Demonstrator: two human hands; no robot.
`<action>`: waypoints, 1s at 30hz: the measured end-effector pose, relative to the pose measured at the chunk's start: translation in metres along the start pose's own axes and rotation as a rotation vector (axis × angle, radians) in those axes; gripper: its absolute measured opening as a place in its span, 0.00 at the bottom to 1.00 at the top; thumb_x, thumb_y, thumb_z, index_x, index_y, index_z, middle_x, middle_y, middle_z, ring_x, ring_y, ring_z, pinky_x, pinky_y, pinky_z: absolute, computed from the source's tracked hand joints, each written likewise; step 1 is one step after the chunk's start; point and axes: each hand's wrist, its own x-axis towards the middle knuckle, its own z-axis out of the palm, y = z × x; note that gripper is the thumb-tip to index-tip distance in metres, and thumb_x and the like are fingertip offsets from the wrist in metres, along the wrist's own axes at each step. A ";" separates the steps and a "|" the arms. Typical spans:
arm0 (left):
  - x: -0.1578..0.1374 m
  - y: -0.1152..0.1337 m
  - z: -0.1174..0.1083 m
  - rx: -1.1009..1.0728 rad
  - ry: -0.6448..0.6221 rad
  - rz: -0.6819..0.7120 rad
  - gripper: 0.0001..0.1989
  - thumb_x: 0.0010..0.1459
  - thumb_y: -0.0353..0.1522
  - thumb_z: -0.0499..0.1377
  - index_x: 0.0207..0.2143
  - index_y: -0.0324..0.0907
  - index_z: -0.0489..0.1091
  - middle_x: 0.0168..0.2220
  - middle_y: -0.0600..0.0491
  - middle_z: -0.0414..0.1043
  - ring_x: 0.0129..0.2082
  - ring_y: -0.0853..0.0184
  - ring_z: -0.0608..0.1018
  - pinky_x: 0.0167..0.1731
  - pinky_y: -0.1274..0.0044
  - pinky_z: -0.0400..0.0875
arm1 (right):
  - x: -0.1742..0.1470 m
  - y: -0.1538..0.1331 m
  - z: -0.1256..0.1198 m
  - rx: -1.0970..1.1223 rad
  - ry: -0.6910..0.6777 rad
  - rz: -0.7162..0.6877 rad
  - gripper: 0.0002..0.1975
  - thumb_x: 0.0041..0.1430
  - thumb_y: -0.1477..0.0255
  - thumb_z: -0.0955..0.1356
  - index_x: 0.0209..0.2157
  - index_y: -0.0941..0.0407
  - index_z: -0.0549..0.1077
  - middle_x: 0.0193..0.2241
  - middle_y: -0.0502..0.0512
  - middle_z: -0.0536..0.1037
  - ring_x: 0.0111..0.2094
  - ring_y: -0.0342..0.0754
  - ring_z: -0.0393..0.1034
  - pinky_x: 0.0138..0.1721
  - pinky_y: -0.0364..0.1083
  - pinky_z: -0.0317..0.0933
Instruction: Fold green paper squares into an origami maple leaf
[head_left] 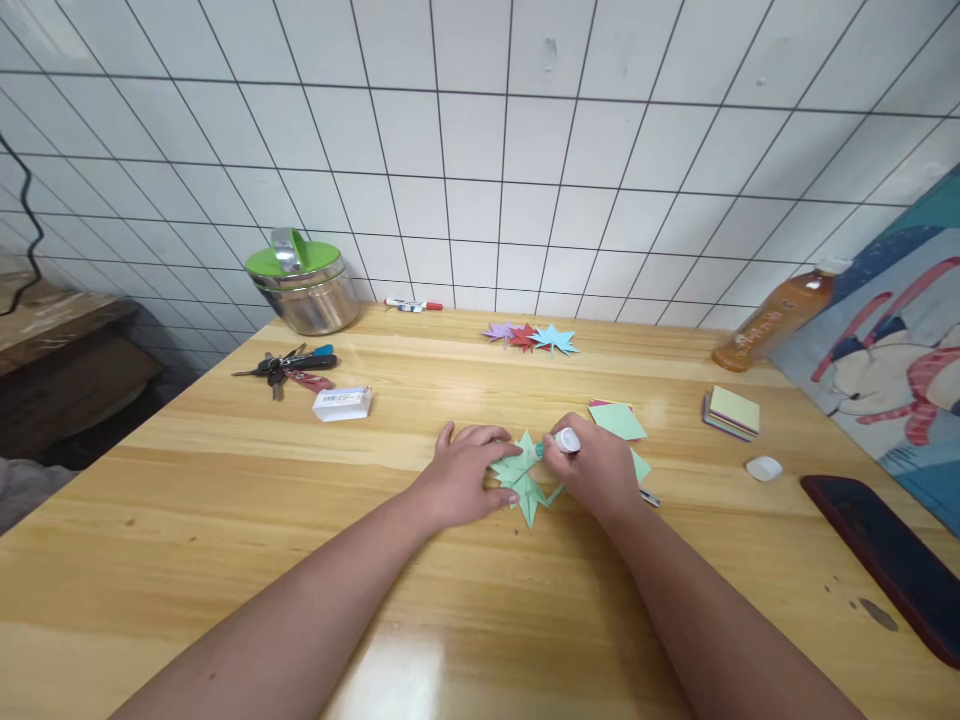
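A folded light-green paper maple leaf (529,490) lies flat on the wooden table, its points spread out. My left hand (466,475) holds it down from the left, thumb and forefinger on its surface, the other fingers curved behind. In my right hand (600,465), closed around it, is a white glue stick (568,440). Its greenish end is tilted down at the leaf's upper right part; whether it touches the paper cannot be made out. The white glue cap (764,468) sits apart on the table to the right. A thin green stem shows beside my right fingers.
Green paper sheets (619,420) and a partly hidden pen-like tool (649,497) lie by my right hand. Farther out are finished paper leaves (553,340), a sticky-note stack (733,412), a drink bottle (776,315), phone (885,560), keys (277,368), eraser-like box (343,403), marker (412,305), and steel pot (319,300).
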 end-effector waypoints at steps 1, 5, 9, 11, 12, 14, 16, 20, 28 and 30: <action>0.000 0.000 0.000 -0.004 0.005 0.004 0.26 0.44 0.41 0.63 0.49 0.57 0.65 0.53 0.54 0.63 0.54 0.55 0.63 0.55 0.52 0.36 | 0.000 0.001 -0.001 0.084 0.029 0.038 0.08 0.52 0.65 0.63 0.25 0.54 0.68 0.20 0.49 0.72 0.23 0.44 0.64 0.25 0.42 0.52; -0.003 -0.003 0.000 -0.046 0.018 0.047 0.24 0.45 0.38 0.63 0.48 0.57 0.66 0.53 0.54 0.64 0.53 0.55 0.64 0.55 0.52 0.35 | 0.004 0.011 -0.006 0.644 0.186 0.292 0.12 0.51 0.61 0.65 0.29 0.56 0.69 0.19 0.48 0.69 0.20 0.43 0.62 0.24 0.42 0.58; -0.001 -0.008 -0.002 -0.166 0.105 0.050 0.18 0.52 0.34 0.58 0.47 0.54 0.67 0.50 0.54 0.68 0.51 0.59 0.67 0.56 0.56 0.41 | 0.009 0.024 -0.015 1.296 0.117 0.439 0.15 0.46 0.61 0.70 0.33 0.55 0.68 0.24 0.47 0.71 0.26 0.42 0.67 0.31 0.45 0.66; 0.002 -0.012 -0.003 -0.239 0.194 0.041 0.15 0.54 0.33 0.56 0.45 0.50 0.70 0.47 0.52 0.70 0.49 0.61 0.69 0.54 0.63 0.53 | 0.012 0.031 -0.021 1.483 -0.001 0.427 0.14 0.44 0.66 0.72 0.33 0.54 0.68 0.30 0.48 0.73 0.31 0.42 0.69 0.37 0.45 0.66; 0.004 -0.013 -0.004 -0.265 0.237 0.034 0.13 0.55 0.33 0.55 0.44 0.48 0.71 0.46 0.51 0.71 0.48 0.62 0.70 0.52 0.67 0.58 | 0.012 0.033 -0.024 1.530 -0.057 0.411 0.14 0.44 0.67 0.72 0.33 0.54 0.68 0.33 0.49 0.74 0.33 0.42 0.69 0.39 0.46 0.66; 0.006 -0.016 -0.004 -0.289 0.301 0.013 0.11 0.54 0.32 0.56 0.41 0.46 0.72 0.42 0.51 0.72 0.45 0.63 0.71 0.48 0.70 0.63 | 0.014 0.039 -0.028 1.541 -0.123 0.385 0.15 0.45 0.68 0.72 0.36 0.53 0.68 0.35 0.49 0.74 0.36 0.42 0.69 0.43 0.47 0.65; 0.007 -0.018 -0.004 -0.286 0.324 0.001 0.10 0.54 0.32 0.56 0.38 0.46 0.73 0.40 0.51 0.73 0.43 0.63 0.72 0.46 0.71 0.64 | 0.015 0.044 -0.026 1.436 -0.122 0.358 0.16 0.47 0.67 0.71 0.39 0.53 0.67 0.38 0.51 0.75 0.38 0.44 0.69 0.44 0.48 0.64; 0.007 -0.018 -0.003 -0.276 0.328 0.018 0.08 0.53 0.31 0.57 0.36 0.46 0.74 0.38 0.52 0.74 0.42 0.64 0.73 0.45 0.71 0.65 | 0.018 0.053 -0.014 1.052 0.024 0.320 0.19 0.47 0.67 0.71 0.40 0.53 0.63 0.44 0.55 0.75 0.41 0.47 0.70 0.43 0.49 0.62; 0.006 -0.015 -0.005 -0.255 0.318 -0.022 0.09 0.53 0.32 0.56 0.35 0.47 0.75 0.38 0.53 0.74 0.42 0.63 0.73 0.45 0.70 0.65 | 0.020 0.067 -0.003 0.335 0.103 0.271 0.14 0.49 0.67 0.67 0.40 0.50 0.68 0.37 0.49 0.77 0.41 0.48 0.70 0.42 0.48 0.59; 0.006 -0.015 -0.005 -0.246 0.313 -0.025 0.09 0.53 0.32 0.56 0.35 0.48 0.74 0.38 0.53 0.74 0.42 0.63 0.73 0.45 0.70 0.65 | 0.021 0.066 0.000 0.283 0.080 0.236 0.14 0.50 0.67 0.67 0.41 0.49 0.68 0.37 0.49 0.77 0.41 0.48 0.70 0.41 0.47 0.59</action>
